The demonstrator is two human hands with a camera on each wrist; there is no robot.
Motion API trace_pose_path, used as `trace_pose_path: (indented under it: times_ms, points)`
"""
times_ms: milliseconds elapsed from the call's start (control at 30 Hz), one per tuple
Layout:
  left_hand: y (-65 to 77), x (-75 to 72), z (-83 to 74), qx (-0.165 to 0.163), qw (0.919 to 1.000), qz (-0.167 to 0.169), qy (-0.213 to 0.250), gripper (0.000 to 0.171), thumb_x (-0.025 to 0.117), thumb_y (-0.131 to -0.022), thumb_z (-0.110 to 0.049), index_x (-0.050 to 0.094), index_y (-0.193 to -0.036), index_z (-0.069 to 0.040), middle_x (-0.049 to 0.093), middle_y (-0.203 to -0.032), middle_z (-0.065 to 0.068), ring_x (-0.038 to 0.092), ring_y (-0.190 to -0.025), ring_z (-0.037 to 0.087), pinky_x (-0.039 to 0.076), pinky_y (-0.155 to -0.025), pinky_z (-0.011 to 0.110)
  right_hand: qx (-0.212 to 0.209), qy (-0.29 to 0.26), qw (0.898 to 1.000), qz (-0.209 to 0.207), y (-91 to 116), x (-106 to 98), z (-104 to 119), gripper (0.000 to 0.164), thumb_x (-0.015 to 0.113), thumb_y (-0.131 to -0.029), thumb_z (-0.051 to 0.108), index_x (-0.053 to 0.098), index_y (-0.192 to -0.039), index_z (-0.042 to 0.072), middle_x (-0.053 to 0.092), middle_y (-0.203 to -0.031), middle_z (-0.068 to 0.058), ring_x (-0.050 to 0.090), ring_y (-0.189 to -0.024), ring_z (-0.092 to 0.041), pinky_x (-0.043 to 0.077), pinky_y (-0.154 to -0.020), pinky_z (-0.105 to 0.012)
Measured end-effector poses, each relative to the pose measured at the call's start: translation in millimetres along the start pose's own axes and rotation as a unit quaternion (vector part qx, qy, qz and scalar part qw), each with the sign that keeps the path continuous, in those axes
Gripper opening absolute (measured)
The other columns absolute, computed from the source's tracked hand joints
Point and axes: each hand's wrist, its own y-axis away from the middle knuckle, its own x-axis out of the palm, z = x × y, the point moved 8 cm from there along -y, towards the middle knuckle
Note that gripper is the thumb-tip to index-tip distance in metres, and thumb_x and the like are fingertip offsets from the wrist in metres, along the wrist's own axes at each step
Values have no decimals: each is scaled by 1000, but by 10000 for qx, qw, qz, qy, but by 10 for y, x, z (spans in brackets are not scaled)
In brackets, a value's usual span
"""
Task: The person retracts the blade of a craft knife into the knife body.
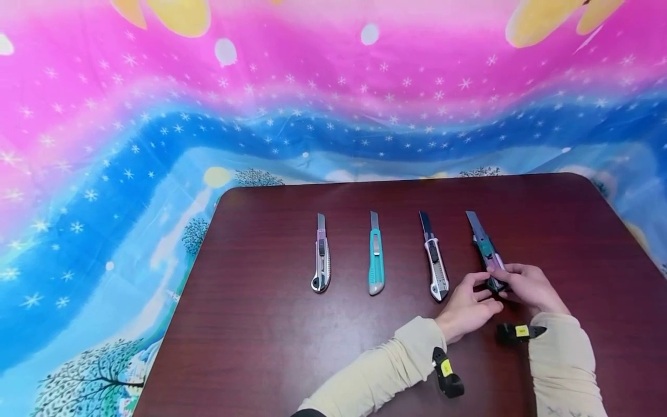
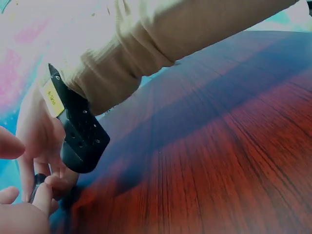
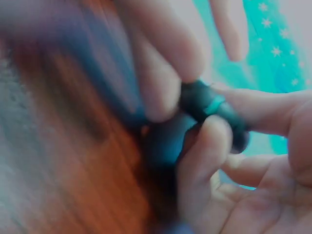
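Observation:
Four utility knives with extended blades lie in a row on the table (image 1: pixel 292 336). My right hand (image 1: pixel 531 286) grips the rear end of the rightmost utility knife (image 1: pixel 487 246), its thumb on top of the handle. This knife has a dark and green body with a silvery-pink part, and its blade points away. My left hand (image 1: pixel 466 307) is at the same rear end, fingers loosely extended and fingertips right at the handle. In the right wrist view, the dark handle end (image 3: pixel 197 100) shows between the fingers of both hands, partly hidden.
Left of the hands lie a white-and-black knife (image 1: pixel 436 269) with a dark blade, a teal knife (image 1: pixel 376 269) and a silver-pink knife (image 1: pixel 322 266), spaced apart. A patterned cloth (image 1: pixel 333 104) hangs behind the table. Black straps (image 1: pixel 447 373) sit on both wrists.

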Motion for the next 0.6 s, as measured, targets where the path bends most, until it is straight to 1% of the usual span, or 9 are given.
trace_pose_path:
  times_ms: [100, 200, 233, 300, 367, 433, 467, 533, 600]
  points:
    - [6, -5, -47, 117, 9996, 31, -253, 53, 62, -79, -2, 43, -124, -20, 45, -127, -7, 58, -101, 6, 48, -77, 11, -126, -632, 9979, 6, 26, -3, -7, 44, 55, -88, 34, 46, -109, -4, 55, -77, 11, 55, -65, -1, 54, -60, -19]
    - [5, -45, -108, 266, 9985, 88, -470, 52, 62, -79, -5, 42, -125, -21, 44, -128, -8, 58, -100, 6, 49, -78, 12, -280, -1490, 9884, 71, 44, 16, 9, 21, 58, -87, 29, 54, -95, 9, 57, -77, 10, 55, -66, -2, 54, -59, -18]
    - [6, -64, -135, 338, 9978, 110, -553, 52, 62, -80, -6, 42, -125, -21, 45, -128, -8, 57, -101, 5, 49, -78, 12, -338, -1814, 9828, 115, 43, 29, 14, 15, 59, -87, 27, 56, -90, 12, 58, -77, 10, 56, -67, -2, 54, -59, -18]
    - [21, -124, -206, 487, 9960, 134, -734, 49, 61, -81, -8, 43, -125, -20, 47, -127, -7, 57, -102, 5, 48, -78, 11, -519, -2470, 9673, 264, 40, 74, 49, 5, 59, -87, 20, 60, -86, 15, 60, -78, 8, 58, -69, -3, 54, -59, -18]
    - [57, -200, -282, 637, 9936, 136, -925, 45, 60, -83, -10, 45, -124, -18, 49, -126, -7, 57, -101, 3, 48, -76, 10, -753, -2949, 9514, 476, 36, 132, 102, 6, 56, -88, 14, 62, -87, 14, 63, -79, 5, 60, -69, -4, 55, -59, -19]
    - [105, -299, -369, 812, 9896, 127, -1183, 41, 58, -84, -10, 46, -123, -16, 50, -124, -5, 58, -99, 1, 48, -74, 9, -990, -3277, 9366, 745, 45, 208, 182, 11, 52, -90, 9, 63, -90, 11, 65, -79, 2, 62, -68, -6, 55, -58, -20]
    - [130, -356, -413, 880, 9881, 124, -1255, 39, 57, -85, -10, 47, -123, -15, 52, -123, -4, 59, -95, 0, 48, -73, 9, -1092, -3354, 9317, 866, 56, 248, 229, 12, 51, -90, 7, 62, -91, 9, 66, -80, 1, 63, -67, -7, 55, -58, -20]
    - [179, -478, -483, 1002, 9864, 129, -1300, 38, 56, -86, -10, 48, -123, -13, 53, -121, -3, 61, -87, -1, 49, -67, 10, -1288, -3349, 9272, 1077, 77, 340, 327, 13, 49, -91, 5, 61, -93, 9, 66, -81, 0, 63, -66, -8, 55, -57, -20]
    - [217, -619, -538, 1120, 9849, 97, -1318, 38, 56, -86, -10, 48, -123, -11, 57, -117, 0, 61, -80, -1, 50, -61, 12, -1451, -3176, 9288, 1245, 96, 454, 429, 13, 48, -91, 4, 59, -95, 8, 66, -83, 0, 64, -67, -9, 55, -57, -20]
